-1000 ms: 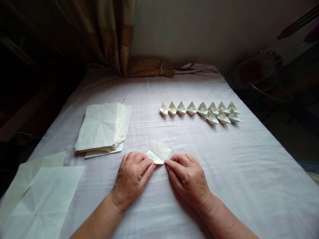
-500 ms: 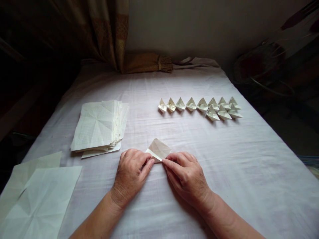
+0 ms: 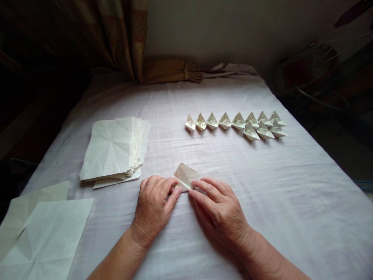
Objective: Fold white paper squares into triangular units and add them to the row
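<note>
A small folded piece of paper [image 3: 185,174] lies on the sheet between my hands, its pointed top facing away from me. A pale folded strip crosses its lower part. My left hand [image 3: 155,204] pinches the paper's left lower edge between thumb and fingers. At the right lower edge, my right hand [image 3: 220,206] has its thumb and fingertips on the paper. The palms and the undersides of the fingers are hidden.
Several folded paper boats [image 3: 225,121] stand in two rows at the back right. A stack of creased paper sheets [image 3: 109,146] lies on the left. Nearer, loose creased sheets [image 3: 46,237] overlap. A curtain [image 3: 138,39] hangs behind the cloth-covered surface [image 3: 163,105].
My right fingers have spread a little and shifted on the paper's right edge. The pale strip on the paper looks narrower. The view has moved slightly.
</note>
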A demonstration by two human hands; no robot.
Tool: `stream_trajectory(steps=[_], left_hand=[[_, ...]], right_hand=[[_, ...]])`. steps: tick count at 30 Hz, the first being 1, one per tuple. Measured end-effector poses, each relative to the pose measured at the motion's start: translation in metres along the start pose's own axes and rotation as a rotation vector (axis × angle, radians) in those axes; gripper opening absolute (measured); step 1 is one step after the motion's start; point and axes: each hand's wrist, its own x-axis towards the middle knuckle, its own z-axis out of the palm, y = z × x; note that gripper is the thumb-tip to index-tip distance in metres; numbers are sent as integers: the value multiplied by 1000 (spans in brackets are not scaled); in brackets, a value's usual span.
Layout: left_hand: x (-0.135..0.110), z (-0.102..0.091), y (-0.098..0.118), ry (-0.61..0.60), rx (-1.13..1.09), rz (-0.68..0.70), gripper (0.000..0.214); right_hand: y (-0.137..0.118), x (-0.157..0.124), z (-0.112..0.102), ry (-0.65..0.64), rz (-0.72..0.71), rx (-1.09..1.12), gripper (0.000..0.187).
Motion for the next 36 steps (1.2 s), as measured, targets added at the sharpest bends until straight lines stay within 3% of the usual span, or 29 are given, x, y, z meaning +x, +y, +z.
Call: stream_trajectory(steps=[21,36], left_hand=[[6,-1,0,-20,58,-12,17],[4,0,0,-19,45,-48,9]], right_hand=[[-6,-3,3,-62,67,-60,24],[-7,-1,3,-78,83,-39,24]])
